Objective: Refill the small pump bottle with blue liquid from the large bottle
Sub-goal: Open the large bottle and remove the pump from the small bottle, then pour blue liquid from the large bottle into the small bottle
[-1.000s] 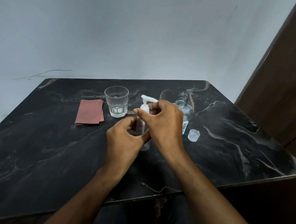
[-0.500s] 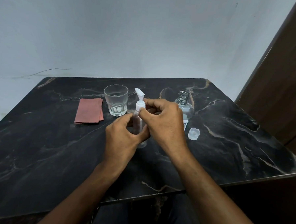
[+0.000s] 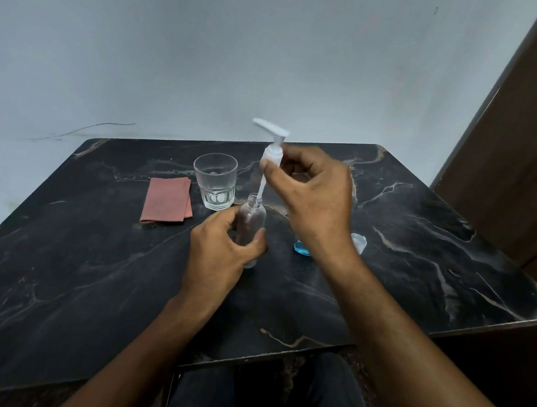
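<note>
head view showed your left hand (image 3: pixel 224 247) gripping the small bottle (image 3: pixel 253 221) on the surface (image 3: pixel 71 270). your right hand (image 3: pixel 314 199) pinched the pump head (image 3: pixel 271 150), its tube still inside the neck.

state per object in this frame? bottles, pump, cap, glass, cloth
Small clear plastic bottle: upright, uncapped, held by left hand.
White pump head: lifted by right hand, tube tip inside neck.
Large bottle: mostly hidden, blue liquid inside.
Clear cap: off, on table.
Glass tumbler: upright.
Red cloth: folded.
</note>
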The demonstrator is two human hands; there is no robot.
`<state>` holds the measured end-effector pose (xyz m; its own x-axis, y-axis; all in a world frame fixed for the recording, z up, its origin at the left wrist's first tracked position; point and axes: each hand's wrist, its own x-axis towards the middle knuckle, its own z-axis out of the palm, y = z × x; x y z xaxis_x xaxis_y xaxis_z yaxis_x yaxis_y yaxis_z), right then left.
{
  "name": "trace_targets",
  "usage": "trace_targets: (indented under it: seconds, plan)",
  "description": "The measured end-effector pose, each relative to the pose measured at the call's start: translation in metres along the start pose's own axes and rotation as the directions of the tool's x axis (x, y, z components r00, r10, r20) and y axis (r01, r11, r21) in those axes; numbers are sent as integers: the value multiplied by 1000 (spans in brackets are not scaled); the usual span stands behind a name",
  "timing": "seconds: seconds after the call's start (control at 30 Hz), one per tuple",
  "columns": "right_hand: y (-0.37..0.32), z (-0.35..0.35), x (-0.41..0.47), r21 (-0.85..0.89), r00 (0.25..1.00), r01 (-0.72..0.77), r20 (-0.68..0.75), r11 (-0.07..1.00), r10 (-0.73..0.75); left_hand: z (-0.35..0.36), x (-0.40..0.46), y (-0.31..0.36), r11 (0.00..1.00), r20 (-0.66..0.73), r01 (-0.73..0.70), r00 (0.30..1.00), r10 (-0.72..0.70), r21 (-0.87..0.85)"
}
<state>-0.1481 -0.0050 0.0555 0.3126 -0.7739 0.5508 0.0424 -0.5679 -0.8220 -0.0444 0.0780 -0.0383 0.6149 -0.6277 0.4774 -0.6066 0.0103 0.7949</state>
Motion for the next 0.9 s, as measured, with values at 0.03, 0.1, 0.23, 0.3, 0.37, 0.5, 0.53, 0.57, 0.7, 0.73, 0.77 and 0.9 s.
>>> trace_targets:
  seconds: [0.03,0.1,0.23,0.3,0.37,0.5,0.53,0.57,0.7,0.73,0.77,0.9]
  plan:
    - [-5,-2,4,41,1000,21,-16,999,-20,-2,0,-1,1000,-1,10,1000,-10,-11]
    - [-16,-5,13,85,994,96,-53,992,-92,-5,-1,-4,999,-20,19,1000,-19,-30]
    - [-25,-8,26,95,968,246,-73,964,-240,-15,0,-8,999,-81,22,996,-25,-40]
    - [-18,-5,26,4,952,305,-18,952,-305,-21,1,-8,999,-121,21,992,-27,-50]
    - [-3,1,21,-108,934,354,86,929,-346,-28,2,-7,998,-168,3,986,-15,-70]
    - [36,17,3,-375,839,532,355,759,-412,-44,6,-8,990,-254,-9,967,-28,-141]
    - [45,21,-3,-438,822,552,428,709,-376,-48,7,-9,987,-271,-9,962,-35,-159]
    - [53,23,-8,-500,810,565,487,657,-326,-52,8,-9,987,-288,-17,957,-31,-162]
    - [75,33,-30,-588,755,619,628,520,-188,-52,9,-6,989,-268,-44,963,5,-140]
    - [77,35,-34,-588,736,633,659,503,-155,-50,9,-6,992,-245,-42,970,11,-123]
    - [78,36,-37,-589,721,641,682,492,-122,-47,9,-5,994,-220,-36,975,12,-105]
    - [79,38,-38,-599,718,632,691,493,-81,-36,10,-6,991,-154,-34,988,14,-128]
